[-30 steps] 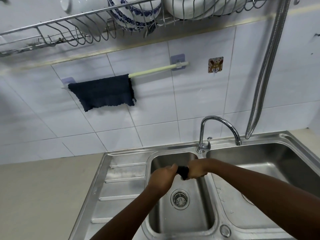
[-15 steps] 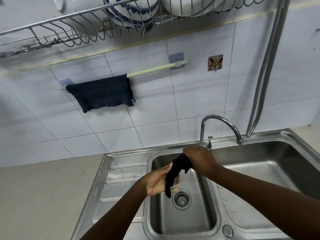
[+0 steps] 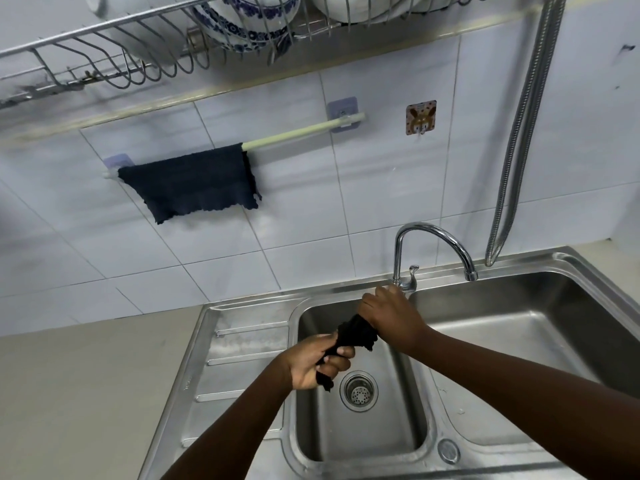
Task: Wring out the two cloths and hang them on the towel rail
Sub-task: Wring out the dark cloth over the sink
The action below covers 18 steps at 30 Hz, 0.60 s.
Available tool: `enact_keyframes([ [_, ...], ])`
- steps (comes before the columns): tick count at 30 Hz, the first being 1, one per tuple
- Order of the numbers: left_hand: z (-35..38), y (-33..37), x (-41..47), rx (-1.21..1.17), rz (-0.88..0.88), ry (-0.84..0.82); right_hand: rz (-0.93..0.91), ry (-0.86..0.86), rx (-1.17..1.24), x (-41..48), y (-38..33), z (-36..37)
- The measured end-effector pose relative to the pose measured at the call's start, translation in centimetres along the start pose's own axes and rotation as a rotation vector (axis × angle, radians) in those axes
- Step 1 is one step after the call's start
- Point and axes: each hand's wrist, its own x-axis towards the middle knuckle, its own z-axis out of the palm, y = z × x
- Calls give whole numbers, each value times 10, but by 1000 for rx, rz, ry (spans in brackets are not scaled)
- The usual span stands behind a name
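Observation:
One dark blue cloth (image 3: 194,181) hangs spread over the left half of the pale towel rail (image 3: 301,130) on the tiled wall. A second dark cloth (image 3: 356,333) is bunched and twisted between my hands above the small left sink basin (image 3: 360,424). My left hand (image 3: 317,362) grips its lower end. Its upper end is held in my right hand (image 3: 389,315), just in front of the tap's base. The right half of the rail is bare.
A chrome tap (image 3: 433,247) arches over the sink divider. The large right basin (image 3: 519,320) lies beside it, a drainboard (image 3: 242,355) to the left. A metal hose (image 3: 519,133) hangs at the right. A dish rack (image 3: 138,46) with bowls sits above the rail. A wall hook (image 3: 420,117).
My hands were close together on the tightly bunched cloth. They have since drawn apart, the right one rising toward the tap and the left dropping, so more of the cloth shows.

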Motion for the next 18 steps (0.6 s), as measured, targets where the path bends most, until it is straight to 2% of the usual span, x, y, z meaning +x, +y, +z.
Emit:
enact_keyframes([
  [5,27,7,-8,670,26,248,-9,-194,55,-7,9,-3],
  [8,38,13,3,1385,78,432,95,-423,49,-10,2,-6],
  [10,41,10,13,1709,139,530,186,-523,95,-13,-2,-3],
  [13,35,-4,18,1855,274,666,313,-633,250,-16,-6,3],
  [18,27,-8,18,1954,450,707,411,-756,520,-16,-7,5],
])
